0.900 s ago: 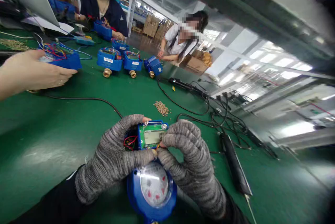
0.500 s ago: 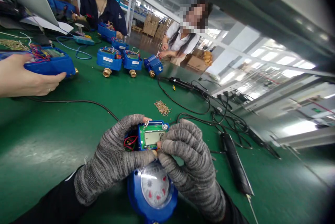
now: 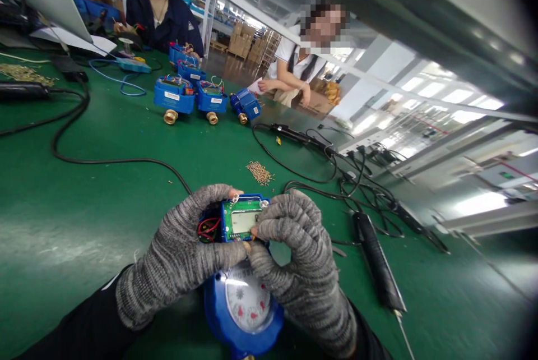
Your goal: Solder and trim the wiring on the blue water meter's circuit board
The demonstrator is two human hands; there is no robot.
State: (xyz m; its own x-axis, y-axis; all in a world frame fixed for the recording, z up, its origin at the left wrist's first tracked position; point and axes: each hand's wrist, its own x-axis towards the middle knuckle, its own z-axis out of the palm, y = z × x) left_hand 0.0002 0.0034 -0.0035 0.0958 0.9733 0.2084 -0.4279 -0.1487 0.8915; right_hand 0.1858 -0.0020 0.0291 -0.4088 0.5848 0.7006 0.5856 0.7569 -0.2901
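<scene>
Both of my hands wear grey fingerless gloves. My left hand (image 3: pixel 189 248) grips the left side of a green circuit board with a display (image 3: pixel 244 221), framed in blue plastic. Red wires (image 3: pixel 209 229) show between that hand and the board. At the board's lower right corner, my right hand (image 3: pixel 300 259) has its fingertips pinched together on the edge; part of the display is hidden behind them. Just below lies a blue water meter (image 3: pixel 244 315) with a round clear dial and red pointers.
Blue meters with brass fittings (image 3: pixel 173 95) stand at the back left. A pile of small screws (image 3: pixel 259 173) lies beyond my hands. Black cables (image 3: pixel 361 197) and a black tool (image 3: pixel 378 262) are at the right. Two people are across the green table (image 3: pixel 126 197).
The other hand and the blue meter it held at the left are gone from view, uncovering a black cable. The person in white has shifted their arms. My hands have barely moved.
</scene>
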